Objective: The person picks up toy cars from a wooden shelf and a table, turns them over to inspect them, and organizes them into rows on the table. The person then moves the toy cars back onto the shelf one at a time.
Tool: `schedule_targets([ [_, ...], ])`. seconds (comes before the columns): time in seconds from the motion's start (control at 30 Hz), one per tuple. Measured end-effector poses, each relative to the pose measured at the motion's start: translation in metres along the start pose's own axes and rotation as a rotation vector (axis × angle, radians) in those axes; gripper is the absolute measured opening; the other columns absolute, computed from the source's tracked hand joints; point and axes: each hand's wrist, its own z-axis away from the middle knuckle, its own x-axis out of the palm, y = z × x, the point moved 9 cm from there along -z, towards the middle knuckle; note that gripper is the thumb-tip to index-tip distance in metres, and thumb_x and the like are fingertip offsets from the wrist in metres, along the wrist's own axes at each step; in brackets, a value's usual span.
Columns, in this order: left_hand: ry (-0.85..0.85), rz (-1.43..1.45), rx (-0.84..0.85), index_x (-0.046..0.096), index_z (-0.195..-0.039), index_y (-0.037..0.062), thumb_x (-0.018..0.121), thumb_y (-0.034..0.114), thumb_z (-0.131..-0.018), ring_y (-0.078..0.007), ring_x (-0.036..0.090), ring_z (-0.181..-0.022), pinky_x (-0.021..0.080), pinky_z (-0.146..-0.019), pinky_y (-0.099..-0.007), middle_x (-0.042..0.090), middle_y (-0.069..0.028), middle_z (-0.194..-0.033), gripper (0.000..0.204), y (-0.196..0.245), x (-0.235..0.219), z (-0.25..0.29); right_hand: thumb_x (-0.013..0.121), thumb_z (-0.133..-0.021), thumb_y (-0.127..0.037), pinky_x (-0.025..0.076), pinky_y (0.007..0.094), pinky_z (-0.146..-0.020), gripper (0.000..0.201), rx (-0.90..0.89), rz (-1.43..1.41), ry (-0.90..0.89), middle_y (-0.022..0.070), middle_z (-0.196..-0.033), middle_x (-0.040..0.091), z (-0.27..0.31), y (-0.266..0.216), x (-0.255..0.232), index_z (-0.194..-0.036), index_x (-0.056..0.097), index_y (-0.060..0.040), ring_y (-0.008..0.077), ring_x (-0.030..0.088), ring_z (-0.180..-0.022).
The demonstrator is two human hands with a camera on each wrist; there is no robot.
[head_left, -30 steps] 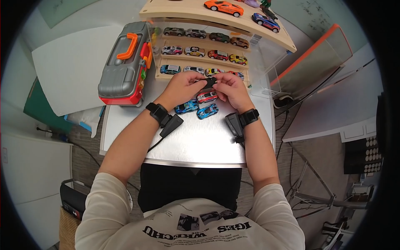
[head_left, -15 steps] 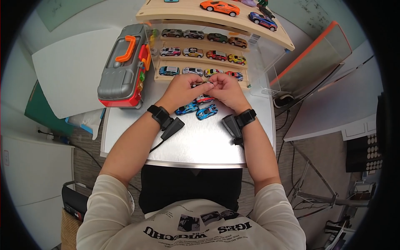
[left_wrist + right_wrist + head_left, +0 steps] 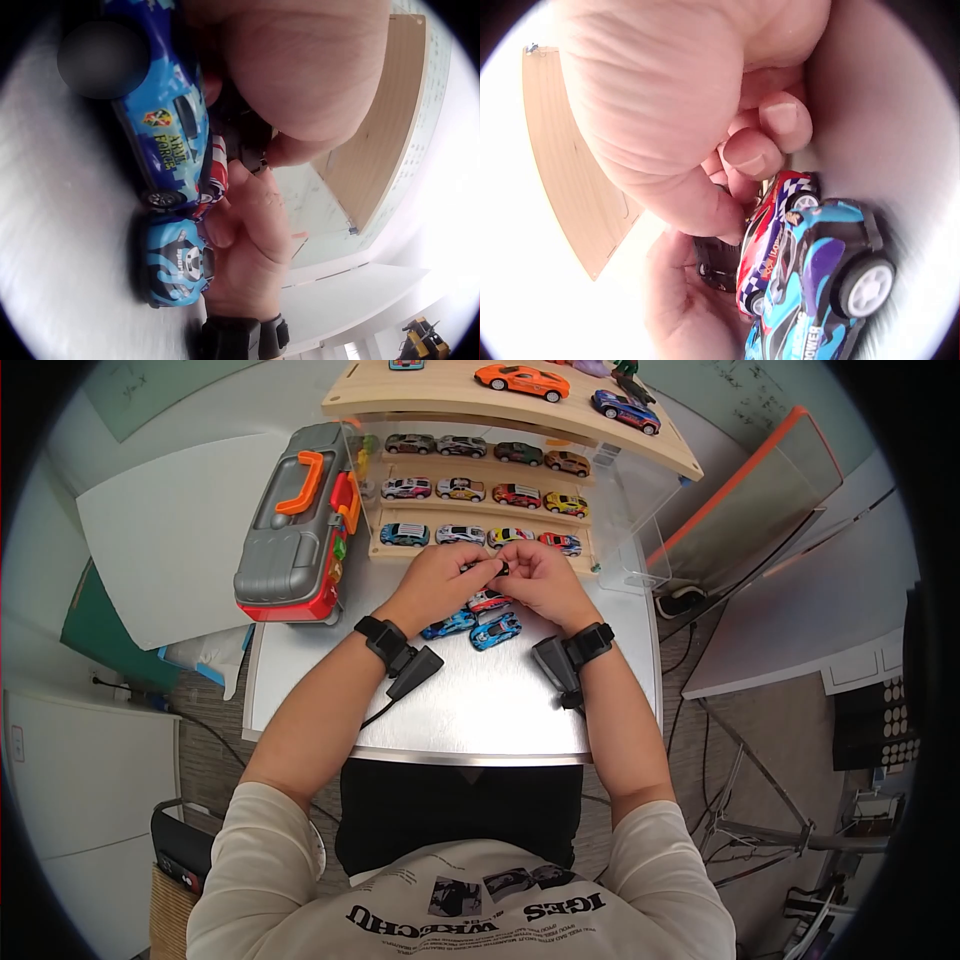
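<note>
Between both hands a small toy car (image 3: 721, 262) is held, its dark underside showing in the right wrist view; fingers hide most of it. The left hand (image 3: 437, 578) pinches its left end with thumb and fingers. At the other end, the right hand (image 3: 543, 582) grips it, fingers curled. Right below the hands, a red-and-white toy car (image 3: 488, 601) stands on the metal tabletop (image 3: 480, 705), partly covered. Closer to the person are a dark blue camouflage toy car (image 3: 161, 112), lettered on its side, and a light blue toy car (image 3: 496, 630).
Behind the hands rises a tiered wooden rack (image 3: 388, 552) with rows of toy cars. A wooden board (image 3: 420, 398) above it carries an orange car (image 3: 522, 381) and a blue car (image 3: 626, 411). A grey-and-red toolbox (image 3: 290, 540) stands at left, clear panels (image 3: 630, 520) at right.
The held toy car has been turned, its dark face less visible from above. Both hands have shifted slightly left and closer together. The cars on the tabletop keep their arrangement.
</note>
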Motion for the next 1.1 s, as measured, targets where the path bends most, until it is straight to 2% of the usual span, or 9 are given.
schedule_targets([
  [0.07,-0.004,-0.01,0.005,0.076,-0.103,-0.0007,0.067,0.03,-0.102,-0.0139,0.068,-0.077,0.053,-0.071,-0.0301,0.075,-0.0094,-0.086,0.032,0.005,0.0,-0.001,0.077,-0.089,0.003,0.055,0.0187,-0.072,0.024,-0.071,-0.002,0.017,-0.0011,-0.092,0.072,-0.001,-0.002,0.002,-0.109,0.067,-0.0023,0.0027,0.068,-0.083],
  [0.13,-0.029,-0.184,-0.004,0.075,-0.103,-0.0003,0.066,0.03,-0.103,-0.016,0.067,-0.075,0.052,-0.07,-0.0311,0.073,-0.0099,-0.083,0.032,0.007,0.001,-0.002,0.077,-0.089,0.003,0.055,0.0185,-0.072,0.023,-0.075,0.018,0.011,-0.0011,-0.092,0.072,-0.002,-0.002,0.002,-0.109,0.067,-0.0023,0.0027,0.068,-0.083],
  [0.17,-0.03,-0.184,-0.004,0.075,-0.103,-0.0003,0.066,0.03,-0.103,-0.016,0.067,-0.075,0.052,-0.07,-0.0311,0.073,-0.0099,-0.083,0.032,0.004,0.002,-0.002,0.077,-0.089,0.002,0.054,0.0184,-0.071,0.023,-0.08,0.038,0.005,-0.0011,-0.092,0.072,-0.002,-0.002,0.002,-0.109,0.067,-0.0023,0.0026,0.068,-0.083],
  [0.37,0.023,-0.172,0.04,0.073,-0.097,-0.0003,0.065,0.032,-0.103,-0.018,0.066,-0.073,0.051,-0.067,-0.0343,0.071,-0.01,-0.081,0.034,0.004,0.0,-0.002,0.077,-0.09,-0.001,0.053,0.0179,-0.068,0.021,0.038,-0.002,-0.017,-0.0017,-0.092,0.072,0.006,-0.002,-0.003,-0.109,0.067,-0.0029,0.0024,0.067,-0.081],
  [0.47,0.009,-0.118,0.049,0.073,-0.096,0.0,0.065,0.032,-0.103,-0.0189,0.066,-0.074,0.051,-0.067,-0.0342,0.071,-0.0104,-0.081,0.033,0.009,0.0,0.0,0.076,-0.091,0.0,0.052,0.0176,-0.065,0.021,0.014,0.014,-0.018,-0.0019,-0.093,0.072,0.004,-0.002,-0.001,-0.11,0.067,-0.0032,0.0022,0.067,-0.079],
  [0.57,-0.005,-0.269,0.055,0.073,-0.096,0.0003,0.065,0.031,-0.103,-0.0193,0.066,-0.074,0.051,-0.068,-0.0335,0.071,-0.0104,-0.081,0.033,0.011,0.0,0.0,0.076,-0.09,0.0,0.05,0.0173,-0.063,0.022,-0.006,0.024,-0.007,-0.002,-0.093,0.072,0.003,-0.002,-0.001,-0.11,0.067,-0.0033,0.0018,0.066,-0.076],
  [0.7,0.005,-0.188,0.024,0.073,-0.096,0.0004,0.067,0.033,-0.102,-0.0191,0.066,-0.073,0.051,-0.068,-0.0333,0.07,-0.0104,-0.08,0.034,0.001,0.002,-0.002,0.075,-0.09,0.001,0.05,0.0175,-0.062,0.022,-0.02,0.011,-0.002,-0.0019,-0.092,0.072,0.004,-0.008,0.002,-0.11,0.067,-0.0034,0.0019,0.066,-0.076],
  [0.9,0.009,-0.141,0.024,0.073,-0.095,0.0001,0.067,0.033,-0.102,-0.0191,0.066,-0.071,0.051,-0.067,-0.0335,0.07,-0.0104,-0.079,0.034,-0.001,0.001,-0.002,0.075,-0.09,0.001,0.054,0.0181,-0.069,0.021,0.054,0.051,-0.028,-0.0001,-0.094,0.073,0.006,-0.002,-0.001,-0.109,0.067,-0.0028,0.0039,0.069,-0.083],
  [1.1,0.011,-0.204,0.051,0.072,-0.095,-0.0002,0.065,0.031,-0.103,-0.0188,0.064,-0.07,0.05,-0.066,-0.0334,0.069,-0.0104,-0.078,0.033,0.003,0.002,-0.002,0.075,-0.09,0.001,0.053,0.018,-0.069,0.021,-0.009,0.032,-0.005,-0.0002,-0.095,0.073,0.005,-0.008,0.004,-0.109,0.067,-0.0026,0.0028,0.068,-0.082],
])
